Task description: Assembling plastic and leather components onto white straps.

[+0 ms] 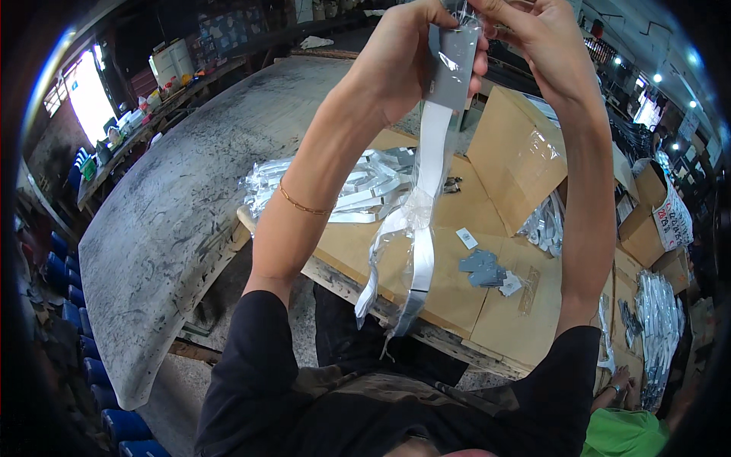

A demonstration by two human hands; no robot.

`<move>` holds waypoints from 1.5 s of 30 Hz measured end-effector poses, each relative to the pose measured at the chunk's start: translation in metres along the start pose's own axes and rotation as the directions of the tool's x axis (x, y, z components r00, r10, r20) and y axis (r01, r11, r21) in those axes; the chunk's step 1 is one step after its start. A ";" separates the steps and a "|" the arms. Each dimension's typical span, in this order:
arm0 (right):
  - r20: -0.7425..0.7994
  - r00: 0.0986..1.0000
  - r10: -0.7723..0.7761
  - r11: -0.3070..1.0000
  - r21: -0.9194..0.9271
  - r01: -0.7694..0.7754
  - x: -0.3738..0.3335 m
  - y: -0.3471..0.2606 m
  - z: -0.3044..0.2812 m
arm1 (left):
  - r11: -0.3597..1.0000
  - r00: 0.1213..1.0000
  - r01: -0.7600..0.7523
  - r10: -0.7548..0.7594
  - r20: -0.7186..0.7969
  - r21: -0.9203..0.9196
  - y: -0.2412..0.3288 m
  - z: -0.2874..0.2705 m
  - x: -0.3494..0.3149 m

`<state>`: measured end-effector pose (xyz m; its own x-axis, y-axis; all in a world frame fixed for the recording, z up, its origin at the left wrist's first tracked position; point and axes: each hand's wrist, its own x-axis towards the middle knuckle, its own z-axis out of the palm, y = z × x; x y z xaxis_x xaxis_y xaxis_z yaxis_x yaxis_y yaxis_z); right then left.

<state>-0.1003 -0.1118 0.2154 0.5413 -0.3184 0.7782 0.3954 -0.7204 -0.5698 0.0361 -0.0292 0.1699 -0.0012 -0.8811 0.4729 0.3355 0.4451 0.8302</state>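
- The strap packet (pixel 434 145) hangs between your raised arms at the top of the view: a white strap in clear plastic, headed by a gray card (pixel 449 80), its lower ends dangling past the table edge.
- Your left hand (pixel 397 57) is clamped on the card end, fingers showing round its far side.
- Your right hand (pixel 550 42) looks pinched on the packet's top corner, close beside the left — the upper edge crops the fingertips, so the exact grip can't be told.
- On this piece, strap and card already look joined under the plastic; what seems left is the top end you're handling. Whether it is sealed, you can't tell from here.
- Below, loose gray cards (pixel 481 268), a small white card (pixel 466 238) and white tags (pixel 510 285) lie on the cardboard sheet (pixel 449 286), which suggests more pieces remain.
- Beyond your left forearm sits a heap of plastic-wrapped straps (pixel 381 174); more show by the cardboard box (pixel 495 133). Which are finished — unclear.
- To your far right, a co-worker in a green shirt (pixel 628 434) has a hand near another wrapped stack (pixel 659 324).
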 end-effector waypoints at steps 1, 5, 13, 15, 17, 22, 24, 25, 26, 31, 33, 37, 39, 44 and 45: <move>0.039 0.999 0.031 0.999 -0.008 -0.031 -0.002 -0.004 0.000 | 0.999 0.999 0.033 -0.033 0.002 -0.004 0.001 -0.001 -0.001; 0.030 0.995 0.099 0.987 0.126 -0.102 -0.008 -0.002 0.011 | 0.985 0.955 -0.119 0.148 0.257 -0.126 -0.005 -0.017 -0.005; -0.006 0.996 0.086 0.933 0.351 -0.078 -0.011 0.010 0.007 | 0.956 0.997 -0.069 0.054 0.062 0.286 -0.027 0.002 -0.023; 0.072 0.989 0.132 0.868 0.474 -0.150 -0.017 0.001 0.007 | 0.971 0.998 -0.067 0.067 0.008 0.230 -0.030 0.003 -0.024; 0.131 0.963 0.237 0.807 0.525 -0.270 -0.020 -0.008 0.008 | 0.980 0.997 -0.082 0.080 0.016 0.181 -0.035 0.002 -0.026; -0.039 0.999 -0.038 0.999 -0.034 0.036 -0.017 0.005 0.003 | 0.978 0.993 -0.043 0.064 -0.097 0.206 -0.040 0.004 -0.021; 0.000 1.000 -0.014 0.995 -0.096 0.014 -0.016 0.004 0.002 | 0.980 0.984 -0.048 0.080 -0.158 0.195 -0.041 0.004 -0.018; -0.041 0.999 -0.020 0.989 -0.146 0.014 -0.016 0.003 0.004 | 0.980 0.984 -0.046 0.077 -0.158 0.192 -0.041 0.005 -0.017; -0.081 0.996 -0.028 0.981 -0.195 0.012 -0.017 0.002 0.005 | 0.973 0.981 -0.062 0.100 -0.166 0.220 -0.041 0.006 -0.017; -0.179 0.935 -0.305 0.920 -0.307 0.242 -0.022 0.005 0.036 | 0.953 0.972 -0.077 0.136 -0.189 0.293 -0.039 0.005 -0.017; -0.226 0.866 -0.447 0.851 -0.405 0.334 -0.022 -0.003 0.036 | 0.949 0.974 -0.096 0.152 -0.167 0.299 -0.041 0.004 -0.019; 0.106 0.957 -0.270 0.855 -0.430 0.289 -0.016 -0.016 0.011 | 0.940 0.973 -0.109 0.168 -0.159 0.323 -0.044 0.006 -0.019; 0.086 0.976 -0.200 0.913 -0.344 0.218 -0.014 -0.021 0.013 | 0.892 0.959 -0.126 0.222 -0.177 0.434 -0.041 0.010 -0.019; -0.181 0.962 -0.205 0.978 -0.072 0.194 -0.008 0.004 0.003 | 0.914 0.955 -0.086 0.189 -0.230 0.397 -0.046 0.013 -0.018; -0.177 0.963 -0.204 0.978 -0.068 0.195 -0.011 0.003 0.000 | 0.931 0.955 -0.077 0.171 -0.242 0.356 -0.047 0.012 -0.019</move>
<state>-0.1052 -0.1110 0.2049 0.3093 -0.2683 0.9123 0.4419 -0.8090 -0.3877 0.0093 -0.0319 0.1252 0.2847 -0.8038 0.5223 -0.0229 0.5390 0.8420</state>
